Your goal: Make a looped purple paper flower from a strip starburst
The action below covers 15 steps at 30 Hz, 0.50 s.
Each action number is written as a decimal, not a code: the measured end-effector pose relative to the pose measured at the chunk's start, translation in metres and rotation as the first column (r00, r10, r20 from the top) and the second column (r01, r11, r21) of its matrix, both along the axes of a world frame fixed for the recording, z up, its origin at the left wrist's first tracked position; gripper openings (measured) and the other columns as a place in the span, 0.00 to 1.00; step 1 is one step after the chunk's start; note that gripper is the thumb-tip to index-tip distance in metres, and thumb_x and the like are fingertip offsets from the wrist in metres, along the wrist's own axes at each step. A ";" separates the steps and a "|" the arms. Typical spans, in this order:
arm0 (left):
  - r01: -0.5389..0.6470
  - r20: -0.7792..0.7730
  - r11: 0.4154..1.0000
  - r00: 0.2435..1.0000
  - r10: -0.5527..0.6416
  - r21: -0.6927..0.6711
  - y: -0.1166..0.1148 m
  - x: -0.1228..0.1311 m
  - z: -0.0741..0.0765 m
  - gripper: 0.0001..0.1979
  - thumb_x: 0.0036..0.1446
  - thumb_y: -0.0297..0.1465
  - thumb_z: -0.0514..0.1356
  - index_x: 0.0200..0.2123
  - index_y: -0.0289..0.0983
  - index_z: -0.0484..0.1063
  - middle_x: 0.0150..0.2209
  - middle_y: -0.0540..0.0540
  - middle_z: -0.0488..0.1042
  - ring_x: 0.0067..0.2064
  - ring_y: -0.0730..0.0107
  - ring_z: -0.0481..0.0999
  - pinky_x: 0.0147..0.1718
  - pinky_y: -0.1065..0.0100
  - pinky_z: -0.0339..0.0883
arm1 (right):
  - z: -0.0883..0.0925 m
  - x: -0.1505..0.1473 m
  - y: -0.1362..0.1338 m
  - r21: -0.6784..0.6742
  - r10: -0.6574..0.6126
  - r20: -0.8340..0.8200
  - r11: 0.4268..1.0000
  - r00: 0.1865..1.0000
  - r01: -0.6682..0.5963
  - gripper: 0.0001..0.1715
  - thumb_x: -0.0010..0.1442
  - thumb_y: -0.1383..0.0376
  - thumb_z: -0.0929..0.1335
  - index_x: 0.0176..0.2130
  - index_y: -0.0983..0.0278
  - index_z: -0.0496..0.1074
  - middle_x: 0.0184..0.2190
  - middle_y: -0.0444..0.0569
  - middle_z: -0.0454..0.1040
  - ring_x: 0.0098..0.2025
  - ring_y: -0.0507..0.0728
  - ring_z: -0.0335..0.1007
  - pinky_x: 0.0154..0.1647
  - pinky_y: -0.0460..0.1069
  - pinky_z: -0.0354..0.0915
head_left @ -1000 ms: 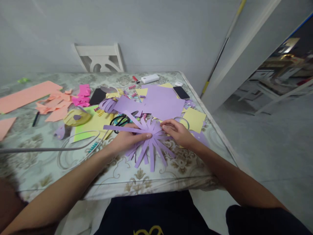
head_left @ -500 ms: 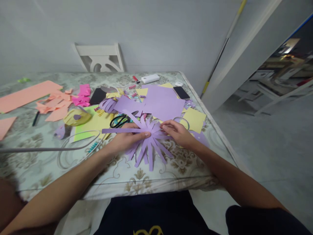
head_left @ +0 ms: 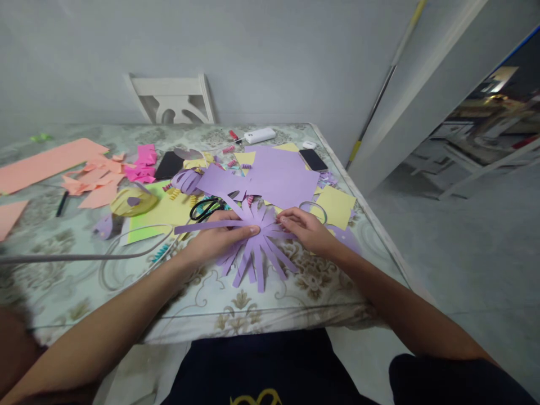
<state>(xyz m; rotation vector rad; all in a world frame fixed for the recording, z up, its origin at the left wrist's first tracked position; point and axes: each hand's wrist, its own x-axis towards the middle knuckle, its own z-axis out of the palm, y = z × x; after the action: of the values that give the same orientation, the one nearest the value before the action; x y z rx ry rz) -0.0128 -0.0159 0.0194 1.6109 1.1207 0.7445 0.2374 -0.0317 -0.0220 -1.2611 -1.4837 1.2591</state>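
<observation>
A starburst of purple paper strips [head_left: 260, 247] fans out above the near edge of the table. My left hand [head_left: 221, 233] grips it, the thumb pressed on the middle where the strips cross and the other fingers underneath. One longer strip [head_left: 189, 228] sticks out to the left over that hand. At the right side of the fan, my right hand [head_left: 306, 228] has its fingers bent together around the strip ends; the exact pinch is partly hidden. Just behind the left hand lie black-handled scissors [head_left: 202, 209].
Purple sheets [head_left: 282, 177], a yellow sheet [head_left: 336, 205] and a phone [head_left: 313, 160] lie behind my hands. A white power bank [head_left: 259, 135] sits farther back. Leftward are a yellow paper figure [head_left: 133, 201], orange paper [head_left: 54, 163] and a looped grey cable [head_left: 84, 259].
Both hands stay almost in place on the paper starburst. The long strip at the left has tilted slightly, and the lower strips have shifted up a little.
</observation>
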 end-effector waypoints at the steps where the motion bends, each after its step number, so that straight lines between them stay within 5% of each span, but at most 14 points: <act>1: -0.006 0.005 1.000 1.000 0.006 -0.003 0.000 0.000 0.000 0.16 0.51 0.43 0.73 0.27 0.35 0.79 0.26 0.47 0.78 0.26 0.71 0.72 0.25 0.71 0.61 | 0.000 0.000 0.000 0.010 0.007 0.004 1.000 1.000 -0.007 0.18 0.62 0.51 0.72 0.44 0.61 0.74 0.45 0.51 0.81 0.50 0.60 0.78 0.55 0.56 0.72; 7: -0.061 0.070 0.998 0.996 0.060 0.011 0.002 0.000 -0.003 0.17 0.50 0.44 0.73 0.25 0.35 0.77 0.25 0.48 0.76 0.27 0.71 0.71 0.26 0.70 0.62 | 0.000 0.000 -0.001 0.003 0.038 0.013 0.999 0.999 -0.038 0.17 0.64 0.51 0.70 0.44 0.61 0.75 0.45 0.51 0.81 0.50 0.59 0.78 0.53 0.54 0.70; 15: -0.129 0.193 0.990 0.972 0.137 -0.055 0.001 0.004 -0.003 0.13 0.49 0.39 0.73 0.27 0.35 0.77 0.28 0.49 0.77 0.29 0.71 0.73 0.30 0.70 0.66 | 0.012 0.001 -0.005 0.021 0.162 0.125 0.986 0.979 -0.166 0.23 0.69 0.49 0.65 0.32 0.63 0.73 0.28 0.46 0.75 0.31 0.55 0.69 0.37 0.50 0.63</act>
<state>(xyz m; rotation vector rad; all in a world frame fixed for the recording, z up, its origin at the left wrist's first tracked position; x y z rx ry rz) -0.0092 -0.0151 0.0168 1.4040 1.0998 0.9406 0.2380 -0.0364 -0.0104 -1.2350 -1.7196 1.2770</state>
